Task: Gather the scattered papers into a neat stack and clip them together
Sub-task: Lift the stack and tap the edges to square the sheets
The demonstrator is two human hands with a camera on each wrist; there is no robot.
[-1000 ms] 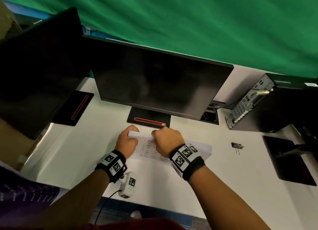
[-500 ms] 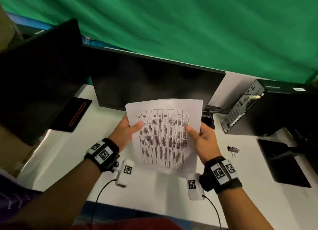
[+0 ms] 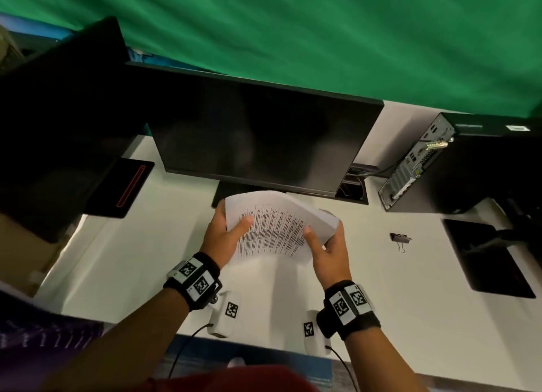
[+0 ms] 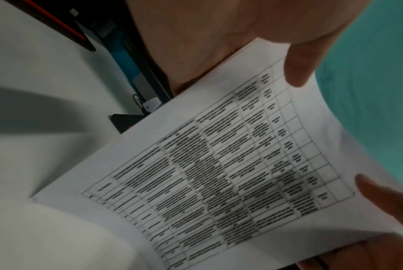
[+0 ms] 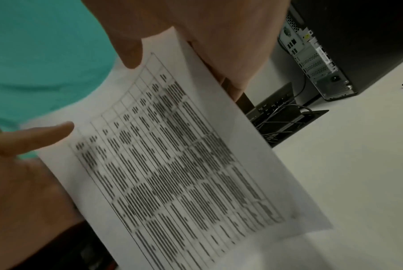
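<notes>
A stack of white papers (image 3: 272, 224) printed with a table hangs above the white desk (image 3: 410, 318), bowed and tilted away toward the monitor. My left hand (image 3: 228, 233) grips its left edge, thumb on top. My right hand (image 3: 322, 245) grips the right edge, thumb on the printed face. The left wrist view shows the papers (image 4: 219, 173) under my left thumb (image 4: 297, 73). In the right wrist view the papers (image 5: 172, 164) sit under my right thumb (image 5: 131, 54). A black binder clip (image 3: 400, 239) lies on the desk, right of my right hand.
A dark monitor (image 3: 258, 133) stands just behind the papers, and a second one (image 3: 58, 113) stands at the left. A black computer tower (image 3: 469, 163) and a black stand base (image 3: 487, 256) occupy the right. A cable hatch (image 3: 355, 186) is set into the desk behind.
A second ago both hands pressed the papers on the desk. They lifted them upright, and now the stack has tipped lower and bowed, top edge toward the monitor.
</notes>
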